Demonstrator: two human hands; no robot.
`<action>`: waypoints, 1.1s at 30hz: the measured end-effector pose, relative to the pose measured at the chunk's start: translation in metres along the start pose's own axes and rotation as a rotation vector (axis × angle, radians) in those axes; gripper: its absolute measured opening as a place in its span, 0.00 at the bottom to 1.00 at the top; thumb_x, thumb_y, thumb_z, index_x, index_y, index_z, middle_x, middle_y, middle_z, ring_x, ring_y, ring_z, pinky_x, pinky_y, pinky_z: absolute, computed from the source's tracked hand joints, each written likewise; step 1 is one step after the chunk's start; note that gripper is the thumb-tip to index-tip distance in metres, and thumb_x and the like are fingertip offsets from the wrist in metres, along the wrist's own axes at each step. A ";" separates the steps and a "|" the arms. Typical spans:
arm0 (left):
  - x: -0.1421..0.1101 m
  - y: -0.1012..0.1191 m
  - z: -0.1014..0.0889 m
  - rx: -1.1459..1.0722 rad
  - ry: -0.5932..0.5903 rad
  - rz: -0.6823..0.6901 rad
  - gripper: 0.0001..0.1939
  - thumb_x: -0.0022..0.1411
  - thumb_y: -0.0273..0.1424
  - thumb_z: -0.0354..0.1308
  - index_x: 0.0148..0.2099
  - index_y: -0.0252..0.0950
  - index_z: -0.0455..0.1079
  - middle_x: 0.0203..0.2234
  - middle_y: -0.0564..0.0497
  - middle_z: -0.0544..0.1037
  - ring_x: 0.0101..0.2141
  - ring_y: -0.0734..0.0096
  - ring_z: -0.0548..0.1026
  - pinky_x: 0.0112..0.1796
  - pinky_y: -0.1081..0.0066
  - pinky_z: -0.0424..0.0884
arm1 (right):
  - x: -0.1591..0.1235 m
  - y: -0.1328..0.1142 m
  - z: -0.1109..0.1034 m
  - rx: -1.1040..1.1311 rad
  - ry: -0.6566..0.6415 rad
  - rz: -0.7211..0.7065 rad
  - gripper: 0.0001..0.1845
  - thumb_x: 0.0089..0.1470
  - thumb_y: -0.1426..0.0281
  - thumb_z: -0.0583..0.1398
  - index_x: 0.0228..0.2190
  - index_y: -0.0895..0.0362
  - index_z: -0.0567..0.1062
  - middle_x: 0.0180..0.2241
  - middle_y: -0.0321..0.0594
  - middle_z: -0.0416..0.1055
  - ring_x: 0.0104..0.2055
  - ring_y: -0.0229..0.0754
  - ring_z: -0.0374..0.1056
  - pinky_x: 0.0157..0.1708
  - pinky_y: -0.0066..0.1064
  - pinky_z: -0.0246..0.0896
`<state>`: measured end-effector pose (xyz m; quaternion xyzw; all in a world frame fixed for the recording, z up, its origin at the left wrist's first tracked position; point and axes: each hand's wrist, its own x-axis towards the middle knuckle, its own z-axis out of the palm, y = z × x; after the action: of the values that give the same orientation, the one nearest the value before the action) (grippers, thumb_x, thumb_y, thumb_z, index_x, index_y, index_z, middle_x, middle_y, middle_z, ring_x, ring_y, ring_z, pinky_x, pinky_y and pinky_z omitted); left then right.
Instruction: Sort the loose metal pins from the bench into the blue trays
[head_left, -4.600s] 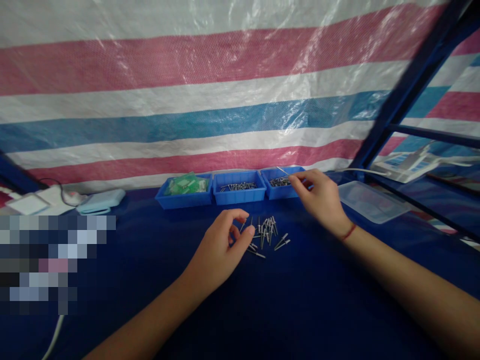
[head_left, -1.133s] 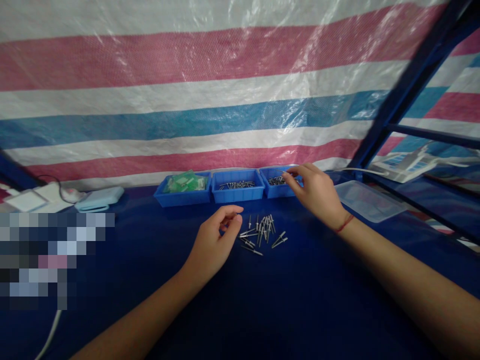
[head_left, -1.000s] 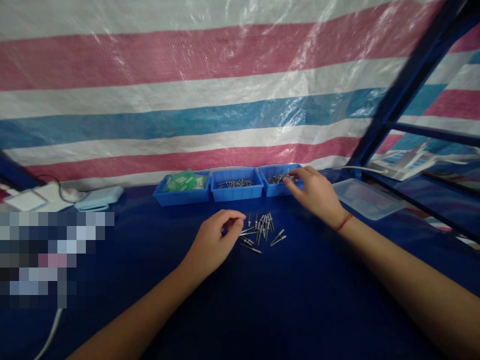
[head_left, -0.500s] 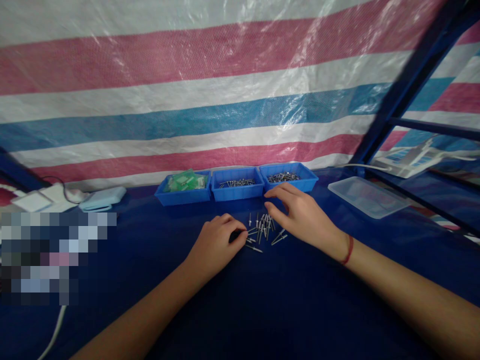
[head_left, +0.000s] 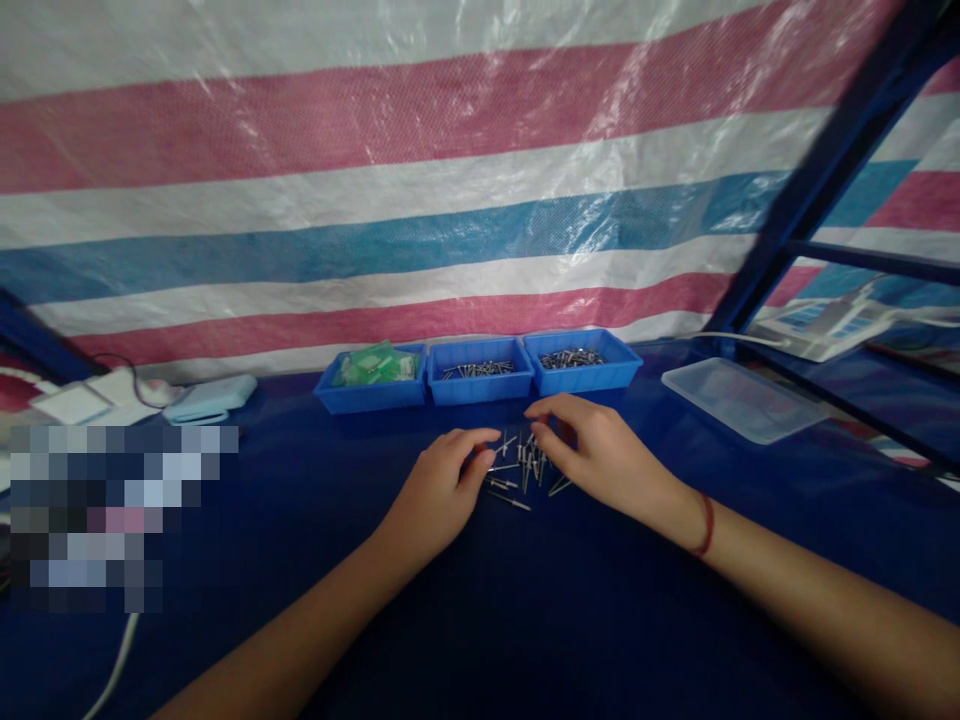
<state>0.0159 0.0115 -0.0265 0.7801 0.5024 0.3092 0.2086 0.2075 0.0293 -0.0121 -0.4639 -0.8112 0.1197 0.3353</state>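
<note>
A loose pile of silver blind rivets [head_left: 531, 462] lies on the dark blue tabletop [head_left: 480, 620] between my hands. At its left edge is my left hand [head_left: 442, 480], thumb and index finger parted, with one rivet [head_left: 507, 446] just beyond the tips. My right hand [head_left: 592, 440] reaches over the pile's right side. Its thumb and forefinger are slightly apart over the rivets, and I see nothing held between them. The other fingers of that hand are partly hidden.
Behind the pile stand three blue bins: the left bin [head_left: 371, 398] with green packets [head_left: 379, 365], the middle bin [head_left: 484, 388] and right bin [head_left: 589, 376] with rivets. A translucent lid [head_left: 746, 400] lies right; a light blue case [head_left: 210, 399] and white adapters [head_left: 82, 398] sit left.
My right hand has come down closer to the pile. My left thumb and index finger have spread apart, and a rivet now lies near their tips. The view has shifted slightly.
</note>
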 end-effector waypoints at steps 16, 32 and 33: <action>-0.002 0.010 0.004 -0.283 -0.047 -0.077 0.12 0.64 0.34 0.49 0.45 0.39 0.71 0.38 0.50 0.77 0.40 0.66 0.73 0.39 0.68 0.66 | -0.007 -0.018 0.009 0.657 -0.051 0.110 0.08 0.54 0.66 0.57 0.30 0.58 0.73 0.29 0.38 0.72 0.30 0.36 0.68 0.31 0.29 0.64; -0.003 0.014 0.003 -0.208 0.100 -0.070 0.06 0.61 0.31 0.52 0.40 0.38 0.68 0.34 0.52 0.76 0.34 0.68 0.73 0.37 0.67 0.67 | -0.010 -0.016 0.011 0.529 -0.030 0.096 0.06 0.54 0.68 0.56 0.31 0.57 0.71 0.25 0.35 0.68 0.25 0.34 0.62 0.24 0.26 0.59; -0.003 0.015 0.002 -0.200 0.118 -0.062 0.06 0.61 0.31 0.52 0.39 0.38 0.68 0.34 0.52 0.76 0.33 0.68 0.73 0.37 0.67 0.67 | -0.010 -0.015 0.012 0.536 -0.030 0.098 0.06 0.54 0.68 0.56 0.30 0.57 0.71 0.24 0.34 0.67 0.24 0.33 0.62 0.23 0.26 0.58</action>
<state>0.0267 0.0029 -0.0194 0.7198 0.5044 0.3967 0.2649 0.1928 0.0145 -0.0174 -0.3956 -0.7320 0.3529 0.4279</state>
